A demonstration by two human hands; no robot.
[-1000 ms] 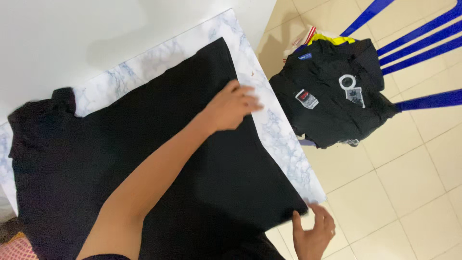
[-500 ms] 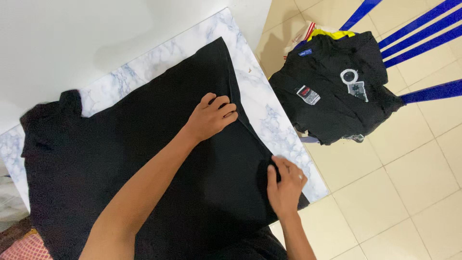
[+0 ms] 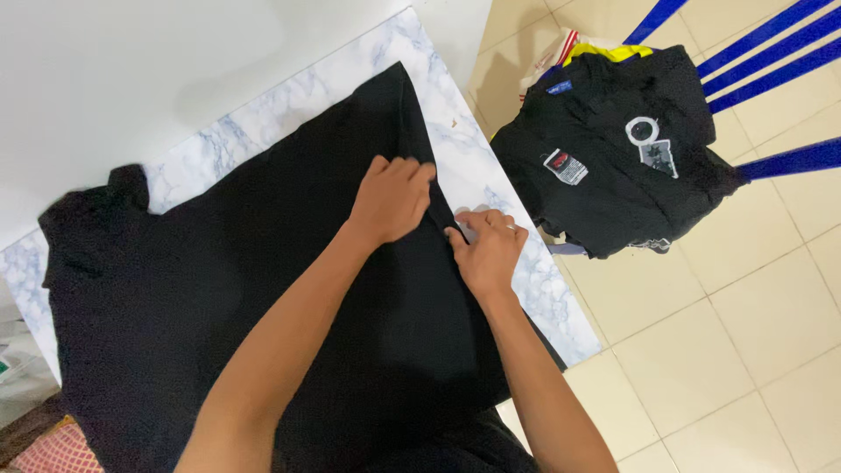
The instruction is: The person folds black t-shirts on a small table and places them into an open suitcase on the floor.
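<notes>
Black garment (image 3: 263,298) spread flat across marble-patterned table (image 3: 289,96), covering most of the top, lower part hanging off the near edge. Right-hand border lying along the table's right side, short of the edge, a strip of marble left bare beside it.

Left hand (image 3: 392,200) pressed on the cloth near that border, fingers curled down and closed over a fold of fabric. Right hand (image 3: 486,250) just beside it, touching the same edge, thumb and fingertips pinched shut on the hem; ring visible on one finger. Hands nearly touching each other.

Handling judgement: soft, light, limp cloth, no stiffness; likely to sag and crease wherever unsupported, and to slide readily on the smooth tabletop. Not fragile. Best held at hem or seam, with two well-spaced pinches along one edge so the panel stays straight; a single central grip likely to bunch it.

Second heap of dark clothes (image 3: 613,158), showing white patches and a strip of yellow, piled on blue chair (image 3: 771,61) to the right, well apart from the table. Pale tiled floor (image 3: 736,350) beneath.
</notes>
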